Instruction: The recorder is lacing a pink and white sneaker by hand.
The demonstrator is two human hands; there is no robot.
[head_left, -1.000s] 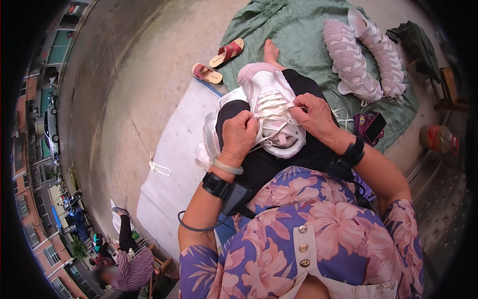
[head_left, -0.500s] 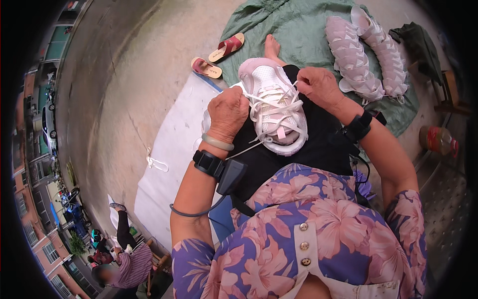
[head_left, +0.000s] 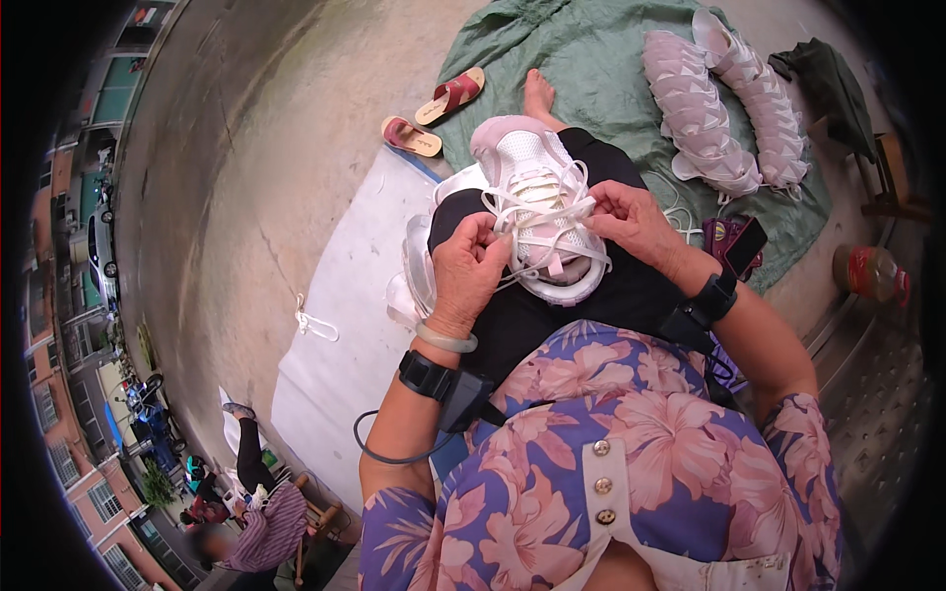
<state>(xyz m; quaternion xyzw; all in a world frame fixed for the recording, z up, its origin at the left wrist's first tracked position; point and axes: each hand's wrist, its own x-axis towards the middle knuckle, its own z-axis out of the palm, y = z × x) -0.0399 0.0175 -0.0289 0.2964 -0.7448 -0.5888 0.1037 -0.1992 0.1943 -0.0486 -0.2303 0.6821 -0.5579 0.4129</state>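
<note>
A pale pink and white sneaker (head_left: 527,150) rests on my lap, its toe pointing away from me and its opening towards me. White shoelaces (head_left: 540,209) cross loosely over its tongue. At the left side of the lacing, my left hand (head_left: 467,273) pinches a lace between thumb and fingers. My right hand (head_left: 634,225) has its fingers closed on the lace at the opposite side. Both hands are close to the eyelets. Beside my left thigh, partly hidden by it, is another pale shoe piece with a clear edge (head_left: 419,264).
Two stacked rows of pale pink shoe uppers (head_left: 698,128) lie on a green sheet (head_left: 581,49). Red slippers (head_left: 453,96) sit at its edge. A phone (head_left: 745,246) and a bottle (head_left: 871,273) are on the right. Left, a white sheet (head_left: 340,266) bears a loose lace (head_left: 315,326); another person (head_left: 266,532) sits beyond.
Both hands have come in from the sides towards the lacing, moving nearer each other; the pulled laces have slackened. The phone beside my right forearm is now uncovered.
</note>
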